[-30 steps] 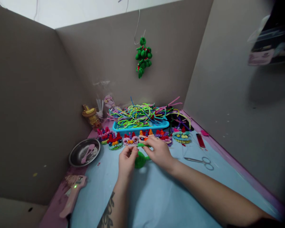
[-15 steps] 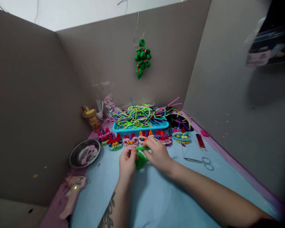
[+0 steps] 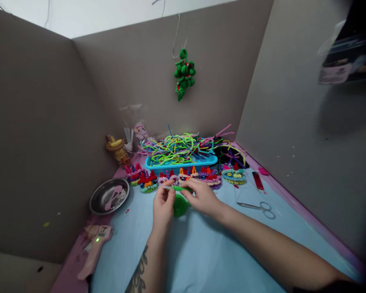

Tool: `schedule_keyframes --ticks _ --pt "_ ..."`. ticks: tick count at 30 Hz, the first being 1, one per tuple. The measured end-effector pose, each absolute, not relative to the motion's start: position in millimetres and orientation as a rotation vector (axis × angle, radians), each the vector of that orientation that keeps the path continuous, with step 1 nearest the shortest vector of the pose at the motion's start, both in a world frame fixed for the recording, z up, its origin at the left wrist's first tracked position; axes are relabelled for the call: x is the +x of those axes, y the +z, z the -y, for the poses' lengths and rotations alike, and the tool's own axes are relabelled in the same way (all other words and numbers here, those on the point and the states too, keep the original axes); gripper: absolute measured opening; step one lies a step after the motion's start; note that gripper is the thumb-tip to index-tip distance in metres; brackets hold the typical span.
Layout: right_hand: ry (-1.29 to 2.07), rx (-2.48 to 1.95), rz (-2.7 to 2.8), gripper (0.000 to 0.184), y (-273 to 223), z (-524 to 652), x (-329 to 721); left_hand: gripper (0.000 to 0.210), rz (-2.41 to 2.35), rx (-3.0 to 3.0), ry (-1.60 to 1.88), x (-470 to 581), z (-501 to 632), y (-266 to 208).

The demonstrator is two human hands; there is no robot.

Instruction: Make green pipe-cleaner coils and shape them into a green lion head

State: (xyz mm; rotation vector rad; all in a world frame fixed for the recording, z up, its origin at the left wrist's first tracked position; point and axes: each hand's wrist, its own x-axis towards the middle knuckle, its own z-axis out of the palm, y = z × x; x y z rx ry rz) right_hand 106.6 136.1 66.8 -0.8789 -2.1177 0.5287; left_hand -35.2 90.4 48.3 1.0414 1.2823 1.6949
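My left hand (image 3: 164, 201) pinches a thin pale stick (image 3: 167, 187) between thumb and fingers. Around the stick's right end runs a green fuzzy pipe cleaner (image 3: 177, 188), which my right hand (image 3: 203, 198) grips with its fingertips. Just below, between the two hands, is a rounded green fuzzy piece (image 3: 180, 206); whether it joins the pipe cleaner is hidden by my fingers. Behind my hands stands a row of colourful pipe-cleaner animal faces (image 3: 148, 182).
A blue tray (image 3: 183, 165) heaped with pipe cleaners is at the back. Scissors (image 3: 256, 207) lie on the right. On the left are a metal bowl (image 3: 93, 202) with beads and a pink glue gun (image 3: 93, 252), its light green. A green ornament (image 3: 184, 75) hangs on the partition.
My right fingers have shifted slightly left along the green pipe cleaner, closer to my left hand. The view has moved a little; the objects on the table stay put.
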Motion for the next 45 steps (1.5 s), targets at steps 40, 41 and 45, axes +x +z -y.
schedule_keyframes --ticks 40,41,45 --pt "0.173 -0.962 2.193 0.009 64 -133 107 0.047 -1.339 0.901 1.576 -36 -95 43" --pt "0.137 -0.953 2.198 0.009 64 -132 107 0.047 -1.339 0.909 1.577 -36 -95 44" --pt "0.068 -0.924 2.187 0.009 63 -131 107 0.044 -1.32 0.908 1.597 -35 -93 45"
